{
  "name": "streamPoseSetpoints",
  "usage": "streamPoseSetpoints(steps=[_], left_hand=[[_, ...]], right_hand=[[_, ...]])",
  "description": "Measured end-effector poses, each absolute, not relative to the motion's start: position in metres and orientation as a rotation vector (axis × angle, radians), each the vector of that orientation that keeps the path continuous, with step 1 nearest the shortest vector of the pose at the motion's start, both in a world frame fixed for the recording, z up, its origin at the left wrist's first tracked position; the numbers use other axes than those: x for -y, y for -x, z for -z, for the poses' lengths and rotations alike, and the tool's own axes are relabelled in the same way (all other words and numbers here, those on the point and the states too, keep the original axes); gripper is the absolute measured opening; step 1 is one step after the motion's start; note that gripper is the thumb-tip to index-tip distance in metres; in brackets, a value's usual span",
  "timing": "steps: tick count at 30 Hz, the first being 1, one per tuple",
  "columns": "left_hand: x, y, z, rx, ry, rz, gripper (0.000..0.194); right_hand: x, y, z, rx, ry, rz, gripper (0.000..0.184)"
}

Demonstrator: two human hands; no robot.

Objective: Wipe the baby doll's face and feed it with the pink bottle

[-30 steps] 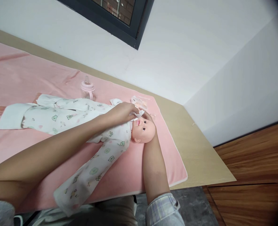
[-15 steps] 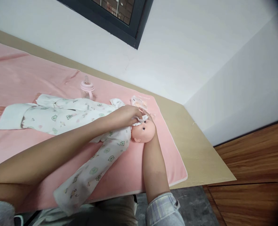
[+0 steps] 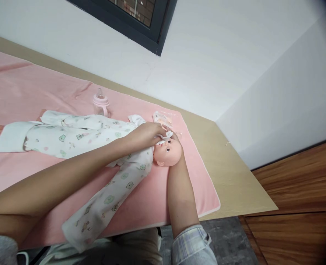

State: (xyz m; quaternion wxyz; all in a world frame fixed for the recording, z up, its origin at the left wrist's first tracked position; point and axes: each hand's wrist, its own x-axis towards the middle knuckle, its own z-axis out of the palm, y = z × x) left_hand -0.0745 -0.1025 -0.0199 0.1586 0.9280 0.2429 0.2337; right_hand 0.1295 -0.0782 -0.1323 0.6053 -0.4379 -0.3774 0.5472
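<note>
A baby doll (image 3: pixel 171 156) in a white outfit printed with green animal figures lies on its back on a pink blanket (image 3: pixel 146 198), head toward the right. My left hand (image 3: pixel 147 135) reaches over the doll's chest, its fingers closed on a small white tissue (image 3: pixel 167 135) beside the mouth and cheek. From the right, my right hand (image 3: pixel 175 136) passes under and behind the head, cradling it. Most of that hand is hidden by the head; some fingertips show near the far cheek.
A pink-lidded baby bottle (image 3: pixel 101 103) stands beyond the doll's waist. Near the blanket's far corner lies a clear packet (image 3: pixel 162 118). The wooden table (image 3: pixel 234 184) meets a white wall (image 3: pixel 207 62) at the back. A dark window frame (image 3: pixel 151 35) hangs above.
The tissue in my left hand has shifted slightly on the doll's face, and more of the mouth shows now. My right hand stays behind the head.
</note>
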Motion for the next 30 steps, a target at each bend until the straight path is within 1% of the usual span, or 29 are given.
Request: streamPoseSetpoints(steps=[3,6,10,14,18,24,30], left_hand=[[0.104,0.073,0.019,-0.723,-2.653,-0.668,0.024],[0.105,0.073,0.017,-0.715,-2.651,-0.671,0.025],[0.100,0.077,0.016,-0.745,-2.639,-0.692,0.021],[0.087,0.090,0.014,-0.682,-2.528,-0.630,0.022],[0.078,0.099,0.014,-0.637,-2.463,-0.507,0.024],[0.082,0.092,0.021,-0.554,-2.403,-0.499,0.020],[0.086,0.086,0.025,-0.548,-2.424,-0.562,0.018]], right_hand=[[0.078,-0.131,0.131,0.865,0.937,-1.363,0.033],[0.082,-0.129,0.127,0.872,0.967,-1.316,0.032],[0.089,-0.127,0.120,0.939,0.940,-1.297,0.031],[0.091,-0.128,0.119,0.890,0.925,-1.291,0.037],[0.086,-0.131,0.122,0.834,0.965,-1.314,0.037],[0.089,-0.131,0.121,0.901,0.954,-1.304,0.042],[0.091,-0.130,0.120,0.894,0.955,-1.293,0.038]])
